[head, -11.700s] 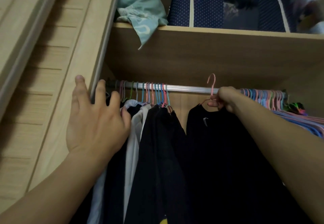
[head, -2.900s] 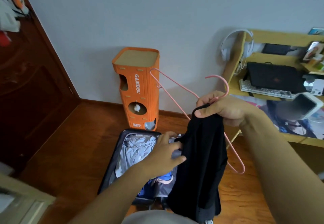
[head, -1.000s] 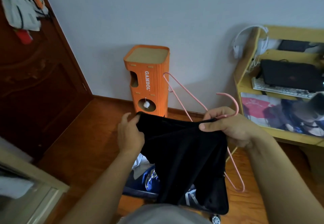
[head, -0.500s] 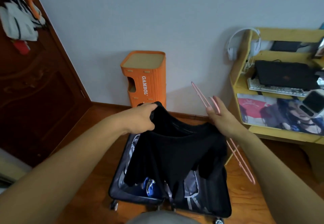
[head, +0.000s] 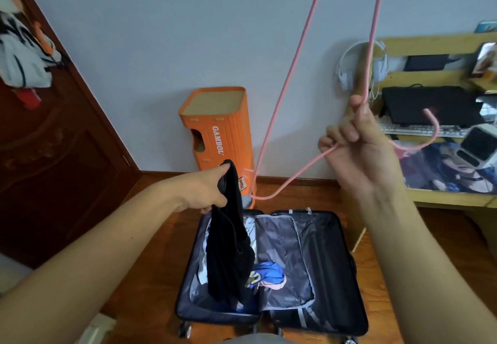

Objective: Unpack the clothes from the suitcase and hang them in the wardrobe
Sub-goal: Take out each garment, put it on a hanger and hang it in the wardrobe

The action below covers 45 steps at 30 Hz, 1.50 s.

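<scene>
Matt black cloth garment (head: 231, 249), smooth pink hanger (head: 279, 96), glossy wood floor (head: 150, 268).

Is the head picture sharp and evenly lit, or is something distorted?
Head view: soft even light, no glare; the thin pink wire hanger looks stretched by the wide lens, and its top is cut off; the forearms bulge at the edges; the black garment shows no detail.

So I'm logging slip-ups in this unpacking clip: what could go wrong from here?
The left hand pinches the black garment only at its top, bunched, so it may slip back into the open suitcase. The right hand holds the pink hanger upside down beside its hook, awkward for threading.
</scene>
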Each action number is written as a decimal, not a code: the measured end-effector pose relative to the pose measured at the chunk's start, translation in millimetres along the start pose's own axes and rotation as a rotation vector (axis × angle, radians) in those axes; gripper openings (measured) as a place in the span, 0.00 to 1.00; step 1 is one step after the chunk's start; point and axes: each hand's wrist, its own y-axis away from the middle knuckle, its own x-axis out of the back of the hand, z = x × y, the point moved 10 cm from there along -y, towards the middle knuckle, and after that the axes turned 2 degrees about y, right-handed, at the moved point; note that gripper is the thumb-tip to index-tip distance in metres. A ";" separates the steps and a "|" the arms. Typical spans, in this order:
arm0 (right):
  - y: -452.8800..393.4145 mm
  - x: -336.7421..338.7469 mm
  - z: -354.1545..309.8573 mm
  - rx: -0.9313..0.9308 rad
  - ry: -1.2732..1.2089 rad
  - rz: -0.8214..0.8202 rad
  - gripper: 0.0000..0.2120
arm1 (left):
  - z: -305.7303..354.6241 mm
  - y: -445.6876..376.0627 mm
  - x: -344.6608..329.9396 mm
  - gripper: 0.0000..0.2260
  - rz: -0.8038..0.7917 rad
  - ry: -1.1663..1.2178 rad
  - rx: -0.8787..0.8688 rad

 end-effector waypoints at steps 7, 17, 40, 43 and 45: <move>13.7 -8.0 46.1 -0.049 -0.158 -0.016 0.11 | 17.8 7.9 22.3 0.37 -0.012 0.365 -0.072; 20.1 4.5 88.4 -0.187 0.372 -0.081 0.10 | 31.0 30.8 58.8 0.36 0.072 0.354 -0.119; -3.2 -53.4 41.1 -0.167 1.507 -0.369 0.07 | 102.0 70.5 63.6 0.17 0.540 0.047 -0.655; -11.8 -55.6 13.6 -0.135 1.508 -0.324 0.08 | 82.8 74.0 80.4 0.19 0.746 -0.394 -0.678; -14.4 -61.7 3.7 -0.108 1.473 -0.336 0.07 | 64.7 61.0 68.1 0.25 0.634 -0.472 -0.608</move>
